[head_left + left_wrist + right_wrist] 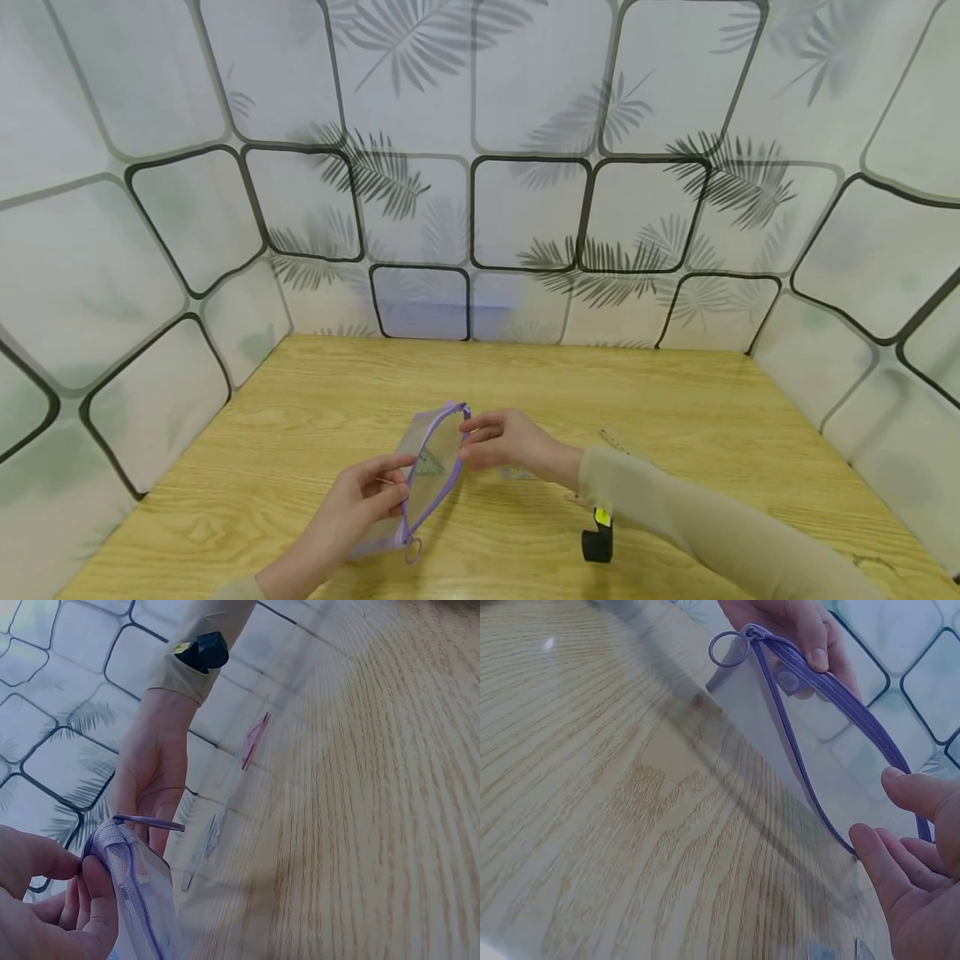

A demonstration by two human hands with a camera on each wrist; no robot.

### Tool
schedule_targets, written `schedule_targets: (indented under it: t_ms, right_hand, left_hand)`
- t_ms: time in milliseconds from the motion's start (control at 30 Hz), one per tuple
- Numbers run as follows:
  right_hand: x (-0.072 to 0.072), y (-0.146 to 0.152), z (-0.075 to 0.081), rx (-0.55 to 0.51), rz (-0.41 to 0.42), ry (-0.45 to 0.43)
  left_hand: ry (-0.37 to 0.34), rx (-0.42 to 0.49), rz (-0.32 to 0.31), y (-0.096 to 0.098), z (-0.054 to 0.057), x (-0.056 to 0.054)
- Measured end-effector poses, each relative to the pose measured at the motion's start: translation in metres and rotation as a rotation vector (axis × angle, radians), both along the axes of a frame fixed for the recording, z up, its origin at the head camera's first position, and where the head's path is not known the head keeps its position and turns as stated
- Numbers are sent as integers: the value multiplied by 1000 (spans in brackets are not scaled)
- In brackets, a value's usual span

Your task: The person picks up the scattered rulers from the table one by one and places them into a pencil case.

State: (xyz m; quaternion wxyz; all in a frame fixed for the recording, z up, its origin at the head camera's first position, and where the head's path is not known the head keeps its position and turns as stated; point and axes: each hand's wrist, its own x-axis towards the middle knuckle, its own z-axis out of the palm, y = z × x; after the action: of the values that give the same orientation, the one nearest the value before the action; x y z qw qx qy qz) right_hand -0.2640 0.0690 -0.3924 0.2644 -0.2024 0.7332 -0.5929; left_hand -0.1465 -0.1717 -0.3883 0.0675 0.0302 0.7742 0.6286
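Note:
A see-through pouch (pixel 406 440) with a purple zip (pixel 442 492) stands tilted on the wooden table, its mouth gaping. My left hand (pixel 367 492) pinches the zip edge between thumb and fingers, near the end with the ring pull (pixel 730 649). At the mouth's far end is my right hand (pixel 504 442), thumb and fingers spread apart. Its fingertips touch the lower zip edge in the right wrist view, while its thumb lies by the upper one. Through the mouth a greenish clear set square (pixel 429 463) shows inside the pouch.
Beyond the right forearm a clear ruler (pixel 615 439) lies on the table (pixel 360 375). A small clear piece (pixel 517 473) lies below the right hand. Nearby is a thin pink piece (pixel 256 741). A black device (pixel 597 543) is strapped under the right sleeve. Patterned curtains (pixel 420 217) enclose the table.

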Motion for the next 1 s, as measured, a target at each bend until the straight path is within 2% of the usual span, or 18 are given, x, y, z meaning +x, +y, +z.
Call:
schedule_targets:
  t_ms: [400,800,1000]
  right_hand:
    - [-6,12,-2,-19,26,59]
    - [-16,36,-4,129,47,251]
    - [-19,47,-1,163,32,290]
  left_hand:
    - [-7,-5,2,1,0,0]
    - [-5,5,1,2,1,1]
    - [-13,16,-8,2,1,0]
